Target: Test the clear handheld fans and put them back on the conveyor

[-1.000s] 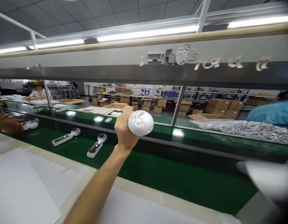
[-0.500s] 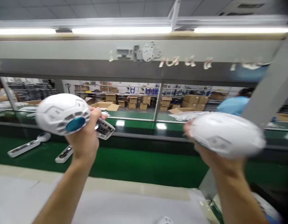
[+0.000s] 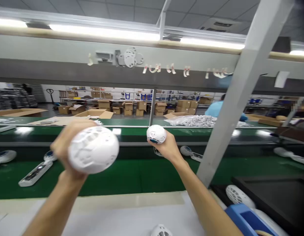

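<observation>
So right now both hands are up in the air over the line, each one wrapped around a small white handheld fan. The left hand (image 3: 62, 147) is closed around the fan (image 3: 93, 150) that sits close to the camera, grille side facing us, a bit blurred. The right hand (image 3: 166, 147) is stretched further out, fingers closed on the second fan (image 3: 156, 133), which hangs just above the green belt (image 3: 142, 177). Looks to me like the carrying stage, with nothing set down. My guess is that any next move needs a steady wrist and a free patch of belt, since unfinished fan bodies (image 3: 35, 173) lie on it down-left of the left hand and another one (image 3: 191, 152) lies just right of the right hand. Room-wise, the tightest thing is the slanted grey post (image 3: 230, 108) right beside the right forearm, plus a blue bin (image 3: 250, 219) and a dark tray (image 3: 277, 196) below that arm. The white desk (image 3: 132, 218) under both arms looks mostly bare, with one fan grille (image 3: 161, 231) near its front edge. Between the two hands the belt is open.
</observation>
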Demonstrator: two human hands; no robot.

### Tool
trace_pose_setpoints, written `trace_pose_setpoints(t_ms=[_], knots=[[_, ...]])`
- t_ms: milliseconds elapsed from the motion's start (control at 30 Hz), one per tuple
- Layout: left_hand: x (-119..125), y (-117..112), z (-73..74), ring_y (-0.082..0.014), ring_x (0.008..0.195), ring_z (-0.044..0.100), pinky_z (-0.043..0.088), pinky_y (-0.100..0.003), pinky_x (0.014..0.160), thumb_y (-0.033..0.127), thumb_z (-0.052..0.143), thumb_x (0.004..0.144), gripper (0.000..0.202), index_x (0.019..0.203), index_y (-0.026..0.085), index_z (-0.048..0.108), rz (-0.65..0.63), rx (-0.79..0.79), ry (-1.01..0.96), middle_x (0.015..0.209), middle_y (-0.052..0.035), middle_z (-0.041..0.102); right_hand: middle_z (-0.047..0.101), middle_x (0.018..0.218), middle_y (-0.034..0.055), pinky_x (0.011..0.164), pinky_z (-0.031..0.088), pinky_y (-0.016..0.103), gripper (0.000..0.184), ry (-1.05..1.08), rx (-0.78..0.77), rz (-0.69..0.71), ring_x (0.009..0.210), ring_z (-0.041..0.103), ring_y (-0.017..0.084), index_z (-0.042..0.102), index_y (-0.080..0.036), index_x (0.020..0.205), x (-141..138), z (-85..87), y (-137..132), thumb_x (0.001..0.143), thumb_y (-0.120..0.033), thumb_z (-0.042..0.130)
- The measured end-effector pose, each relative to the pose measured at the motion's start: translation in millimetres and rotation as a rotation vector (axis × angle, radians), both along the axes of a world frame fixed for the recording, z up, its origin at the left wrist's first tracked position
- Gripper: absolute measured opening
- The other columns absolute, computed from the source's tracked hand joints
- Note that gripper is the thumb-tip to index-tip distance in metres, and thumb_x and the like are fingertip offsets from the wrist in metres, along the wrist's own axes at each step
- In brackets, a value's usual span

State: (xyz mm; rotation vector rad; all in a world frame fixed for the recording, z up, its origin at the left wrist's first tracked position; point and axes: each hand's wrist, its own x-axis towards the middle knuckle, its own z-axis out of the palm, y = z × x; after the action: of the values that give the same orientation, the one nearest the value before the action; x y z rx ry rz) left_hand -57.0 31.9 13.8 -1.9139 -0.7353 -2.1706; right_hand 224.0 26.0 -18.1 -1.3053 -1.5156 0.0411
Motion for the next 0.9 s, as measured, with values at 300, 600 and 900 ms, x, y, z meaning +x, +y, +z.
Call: trace_pose_setpoints(t_ms=[300, 600, 900], knots=[[20, 53, -29.9, -0.0244, 0.085, 0.069, 0.050, -0.029, 0.065, 0.032, 0.071, 0.075, 0.047, 0.116, 0.022, 0.049, 0.097, -0.358, 0.387, 0.096, -0.0054, 0.069, 0.074, 0.095, 0.0074, 0.074, 0.054, 0.024, 0.030, 0.081, -0.672, 0.150, 0.091, 0.070, 0.021, 0.072, -0.013, 0.092, -16, -50.0, 37, 0.075, -0.037, 0.076], [29, 84, -63.9, -0.0379, 0.097, 0.070, 0.051, -0.039, 0.075, 0.046, 0.063, 0.078, 0.064, 0.133, 0.020, 0.040, 0.371, -0.926, 0.809, 0.103, -0.0132, 0.072, 0.068, 0.071, 0.0092, 0.055, 0.055, 0.031, 0.024, -0.207, -1.075, 0.077, 0.062, 0.065, 0.020, 0.069, -0.011, 0.074, -14, -66.7, 39, 0.080, -0.033, 0.072], [8, 117, -97.8, -0.0437, 0.105, 0.066, 0.052, -0.049, 0.082, 0.044, 0.060, 0.075, 0.075, 0.140, 0.012, 0.042, 0.436, -1.168, 0.985, 0.116, -0.0248, 0.068, 0.058, 0.134, 0.0154, 0.102, 0.048, 0.049, 0.040, -0.405, -0.975, -0.406, 0.122, 0.057, 0.028, 0.061, -0.012, 0.127, 36, -65.5, 44, 0.096, -0.037, 0.061]])
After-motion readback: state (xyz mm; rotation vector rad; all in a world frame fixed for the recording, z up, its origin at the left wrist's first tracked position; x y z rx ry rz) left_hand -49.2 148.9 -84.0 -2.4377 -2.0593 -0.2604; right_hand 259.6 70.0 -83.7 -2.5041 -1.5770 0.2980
